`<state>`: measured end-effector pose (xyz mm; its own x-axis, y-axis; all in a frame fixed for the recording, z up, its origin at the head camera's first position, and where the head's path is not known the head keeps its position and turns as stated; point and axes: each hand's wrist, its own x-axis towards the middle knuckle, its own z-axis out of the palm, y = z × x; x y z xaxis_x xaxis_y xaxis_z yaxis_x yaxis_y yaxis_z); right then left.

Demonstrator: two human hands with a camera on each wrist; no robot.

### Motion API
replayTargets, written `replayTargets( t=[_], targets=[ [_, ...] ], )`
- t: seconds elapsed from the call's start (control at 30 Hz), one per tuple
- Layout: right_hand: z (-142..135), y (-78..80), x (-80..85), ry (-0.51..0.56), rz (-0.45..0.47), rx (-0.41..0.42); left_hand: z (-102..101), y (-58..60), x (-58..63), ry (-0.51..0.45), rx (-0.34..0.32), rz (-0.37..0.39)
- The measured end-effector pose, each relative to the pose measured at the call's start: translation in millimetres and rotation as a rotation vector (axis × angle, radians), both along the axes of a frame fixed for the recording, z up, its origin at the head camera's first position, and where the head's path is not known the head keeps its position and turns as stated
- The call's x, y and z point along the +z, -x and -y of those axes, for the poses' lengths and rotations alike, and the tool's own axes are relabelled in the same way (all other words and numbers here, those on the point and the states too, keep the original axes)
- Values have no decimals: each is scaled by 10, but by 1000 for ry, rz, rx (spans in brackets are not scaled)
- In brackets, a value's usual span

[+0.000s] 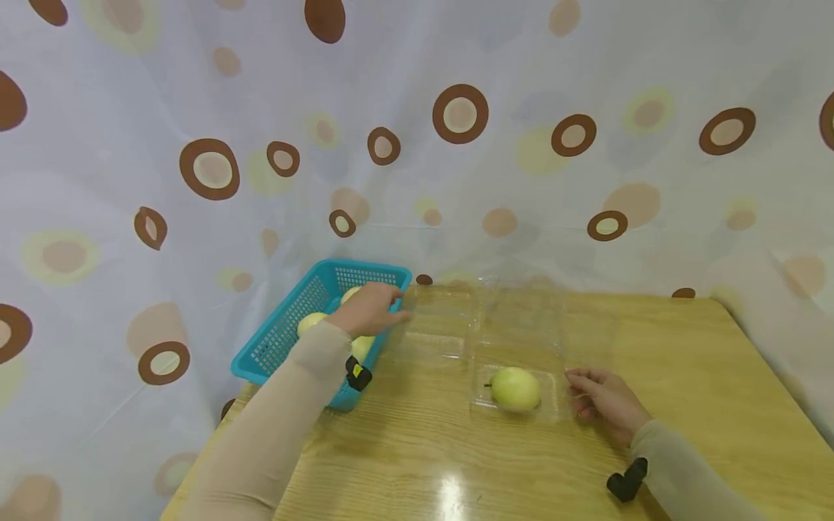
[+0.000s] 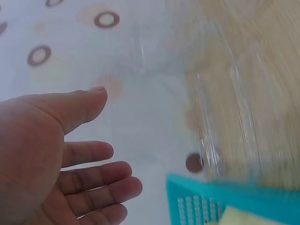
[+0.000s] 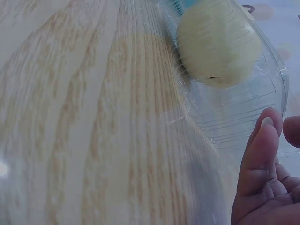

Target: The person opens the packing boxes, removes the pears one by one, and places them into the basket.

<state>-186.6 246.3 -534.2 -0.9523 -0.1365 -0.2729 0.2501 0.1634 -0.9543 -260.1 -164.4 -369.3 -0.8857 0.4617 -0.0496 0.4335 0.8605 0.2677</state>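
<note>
A yellow pear (image 1: pixel 515 389) with a short dark stem lies in a clear plastic clamshell box (image 1: pixel 482 412) on the table. At the box's right side, my right hand (image 1: pixel 606 399) pinches the rim between thumb and fingers. The right wrist view shows the thumb (image 3: pixel 262 150) against the box's edge, with the pear (image 3: pixel 218 44) seen through the plastic. Over the blue basket (image 1: pixel 280 340), my left hand (image 1: pixel 370 307) is held with its fingers apart and nothing in them. Several pears (image 1: pixel 311 322) sit in that basket, partly hidden by the left hand and sleeve.
Another clear plastic container (image 1: pixel 433 346) stands between the basket and the box with the pear. A patterned curtain (image 1: pixel 404 166) hangs along the table's back and left sides. The wooden table (image 1: pixel 684 376) extends to the right.
</note>
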Motion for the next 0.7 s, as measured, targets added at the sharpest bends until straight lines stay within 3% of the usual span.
replayTargets(
  t=[0.33,0.47,0.7],
  targets=[
    [1,-7,-40,-9,21,-35,-723,-223,-109,69,-217,-35],
    [17,-3,-43,9,28,-47,-969,-301,-235,110,-253,-18],
    [37,9,-24,20,24,-47,-1342,-404,-450,99,-294,37]
  ],
)
